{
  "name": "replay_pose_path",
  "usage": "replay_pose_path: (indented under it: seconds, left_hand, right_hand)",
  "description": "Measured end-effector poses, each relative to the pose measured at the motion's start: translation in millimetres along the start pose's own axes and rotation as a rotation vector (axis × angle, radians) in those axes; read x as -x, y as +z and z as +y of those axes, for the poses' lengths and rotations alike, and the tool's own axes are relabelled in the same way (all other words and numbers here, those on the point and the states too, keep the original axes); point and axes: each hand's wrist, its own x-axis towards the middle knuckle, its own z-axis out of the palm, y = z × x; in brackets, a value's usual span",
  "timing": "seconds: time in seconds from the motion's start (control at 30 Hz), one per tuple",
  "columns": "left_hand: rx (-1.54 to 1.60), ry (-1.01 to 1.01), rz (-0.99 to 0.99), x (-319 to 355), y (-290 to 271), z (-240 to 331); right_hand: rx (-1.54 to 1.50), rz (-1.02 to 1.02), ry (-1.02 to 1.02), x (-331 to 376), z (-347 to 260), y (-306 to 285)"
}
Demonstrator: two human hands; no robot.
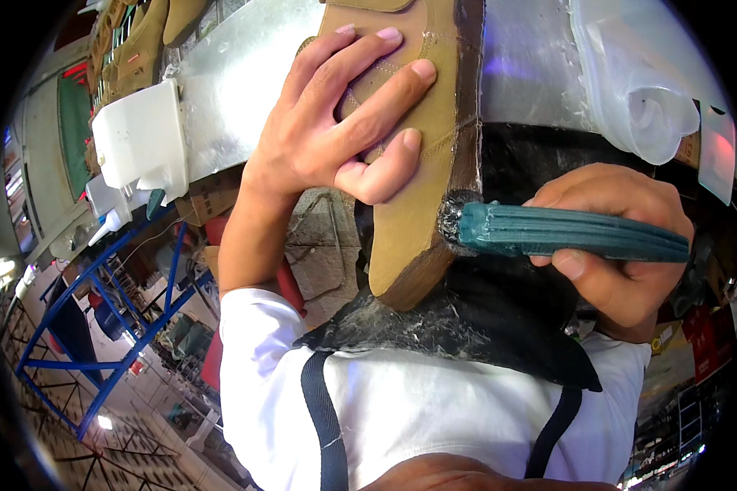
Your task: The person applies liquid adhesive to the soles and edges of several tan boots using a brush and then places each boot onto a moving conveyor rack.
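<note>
Obs.: left hand (pixel 327 135) holds a tan suede shoe upper (pixel 422 147), fingers spread over its side and thumb pressed on the lower flank. Grip closed firmly on the shoe, which is tilted with its sole edge turned toward the right hand. The shoe sits in mid-air over the person's lap, above a black apron (pixel 467 327) crusted with pale dried smears.

Right hand (pixel 610 245) is wrapped around the ribbed teal handle of a brush (pixel 565 233); grip closed on the handle. The dark, clotted brush head touches the shoe's bottom margin, where the tan side meets the darker raw edge.

Step in hand, as judged: coating the bottom edge of the shoe with adhesive or a similar compound (the crust on brush and apron suggests glue, though the substance itself cannot be confirmed). The brush is at about mid-length of the edge; how much has been covered cannot be told, since no wet line shows clearly.

Next move likely calls for: drawing the brush along the edge with steady light pressure while the left hand turns the shoe to present fresh margin, and keeping the bristles off the suede face.

Surroundings: a metal-clad tabletop (pixel 246 90) behind the shoe, a white plastic container (pixel 139 139) at its left, a translucent plastic jug (pixel 639 82) upper right, a blue steel frame (pixel 98 327) below left.
</note>
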Motion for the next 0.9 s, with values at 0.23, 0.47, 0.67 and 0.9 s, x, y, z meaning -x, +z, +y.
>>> replay_pose_path:
  seconds: [0.23, 0.47, 0.67, 0.9]
  left_hand:
    - [-0.037, 0.058, 0.029, -0.5, 4.3, 0.1]
    - [-0.067, 0.124, 0.069, -8.2, 3.2, 5.0]
    - [-0.111, 0.039, 0.055, -15.8, 4.1, 12.0]
    - [-0.121, 0.031, 0.012, -25.8, -2.2, 16.6]
  right_hand:
    - [0.063, -0.081, -0.009, 7.2, -20.2, -0.6]
    - [0.193, 0.028, -0.021, 27.7, -43.2, 14.5]
    - [0.317, 0.132, -0.013, 36.0, -64.4, 25.7]
    - [0.359, -0.026, 0.050, 22.8, -84.2, -0.5]
